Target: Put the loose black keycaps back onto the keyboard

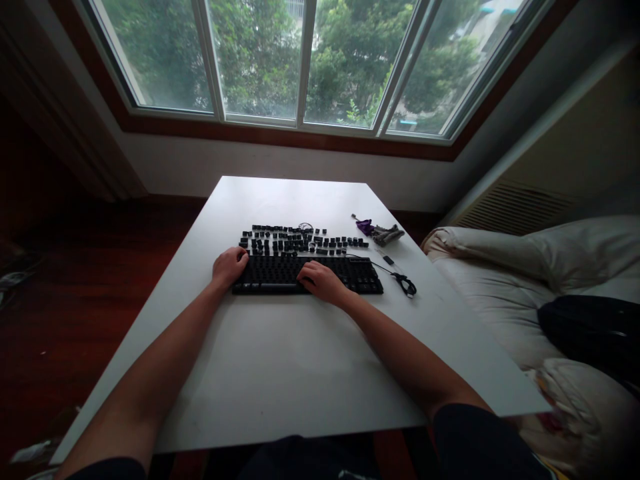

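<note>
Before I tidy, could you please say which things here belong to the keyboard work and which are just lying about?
Belonging:
- black keyboard, right hand on it
- its coiled cable
- loose keycaps behind it

Apparently lying about:
- purple cloth, grey cloth
- dark bundle on the sofa

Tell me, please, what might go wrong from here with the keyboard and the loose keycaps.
The keycaps lie close behind the keyboard, so if the left hand, at its left end, pushes it back, they might scatter. The cable lies bunched to the keyboard's right; a snag there could tug the keyboard out of place.
</note>
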`<state>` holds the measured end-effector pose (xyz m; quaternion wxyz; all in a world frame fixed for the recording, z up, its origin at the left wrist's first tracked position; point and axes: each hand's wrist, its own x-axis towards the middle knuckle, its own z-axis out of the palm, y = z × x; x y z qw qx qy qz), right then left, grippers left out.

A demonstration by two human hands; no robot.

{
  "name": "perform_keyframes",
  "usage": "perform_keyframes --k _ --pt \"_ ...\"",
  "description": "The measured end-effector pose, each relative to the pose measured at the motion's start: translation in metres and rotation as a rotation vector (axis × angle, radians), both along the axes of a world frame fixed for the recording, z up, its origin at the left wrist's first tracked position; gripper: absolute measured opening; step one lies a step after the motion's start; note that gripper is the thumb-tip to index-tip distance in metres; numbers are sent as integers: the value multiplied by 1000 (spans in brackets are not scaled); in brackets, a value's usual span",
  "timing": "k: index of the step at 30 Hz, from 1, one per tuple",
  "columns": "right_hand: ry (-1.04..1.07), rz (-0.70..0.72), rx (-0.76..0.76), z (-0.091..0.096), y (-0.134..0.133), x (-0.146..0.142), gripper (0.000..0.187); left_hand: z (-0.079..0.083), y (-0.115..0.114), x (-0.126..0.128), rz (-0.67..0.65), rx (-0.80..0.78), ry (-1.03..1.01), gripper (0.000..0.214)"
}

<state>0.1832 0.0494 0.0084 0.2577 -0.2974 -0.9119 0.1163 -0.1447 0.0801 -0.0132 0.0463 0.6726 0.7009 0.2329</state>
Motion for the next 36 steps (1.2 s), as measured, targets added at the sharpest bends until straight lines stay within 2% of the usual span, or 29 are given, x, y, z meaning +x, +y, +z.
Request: perform_keyframes --k 5,20,25,32,36 --pt "55 -39 -28 -7 1 1 8 -2 1 -1 -9 6 2 30" --pt "30 40 48 0 -3 6 9 0 -1 5 17 -16 20 30" --pt "28 -8 60 -1 -9 8 15 6 -5 8 18 -21 25 31" --pt "132 -103 99 7 -20 6 18 12 -8 9 18 -43 25 30" --pt "48 -20 80 6 -22 2 20 10 -7 8 17 -37 23 30"
